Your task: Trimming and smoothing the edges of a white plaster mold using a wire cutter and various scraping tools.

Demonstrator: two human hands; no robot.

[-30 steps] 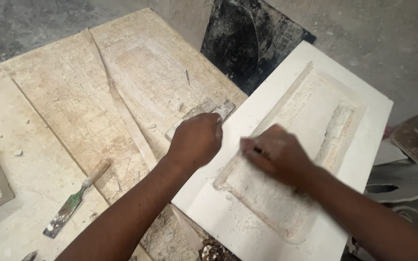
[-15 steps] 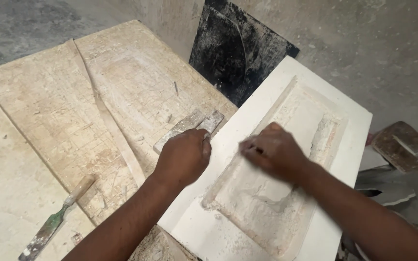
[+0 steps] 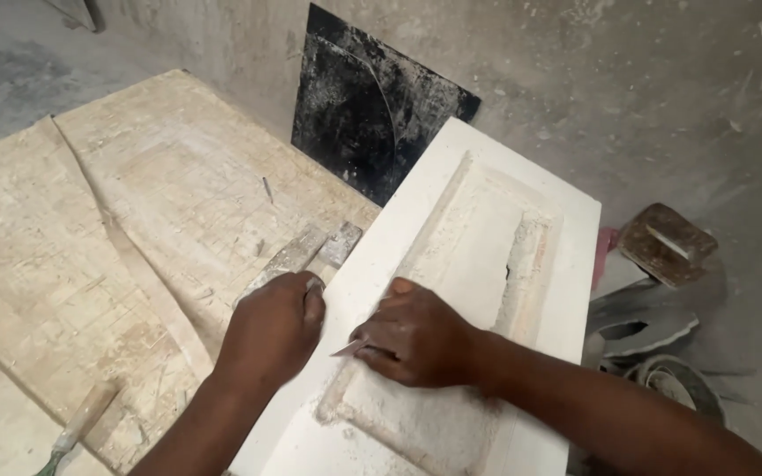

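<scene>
While the white plaster panel (image 3: 566, 264) lay flat and slanting from near centre to far right, we leaned over it with both hands on its near left part. Our right hand (image 3: 416, 339) was curled shut around a small thin blade (image 3: 350, 348), whose pale tip poked out to the left, just at the raised edge of the panel's sunken middle. We judged the blade was held low and flat so that it could scrape that edge. The panel's recess looked rough and crumbly under the hand, with a dark crack farther off on its right side.

Our left hand (image 3: 271, 330) was closed in a loose fist at the panel's left rim, seemingly steadying it. A flat grey tool (image 3: 306, 251) ran out from under its fingers toward the far side; we could not tell whether the hand gripped it or only rested on it.

To the left lay a worn wooden board (image 3: 116, 238), dusted with plaster, and a scraper (image 3: 77, 427) near its near edge. A black sheet (image 3: 372, 115) leaned against the far wall. To the right, well apart from our hands, sat a rusty trowel (image 3: 668, 242).
</scene>
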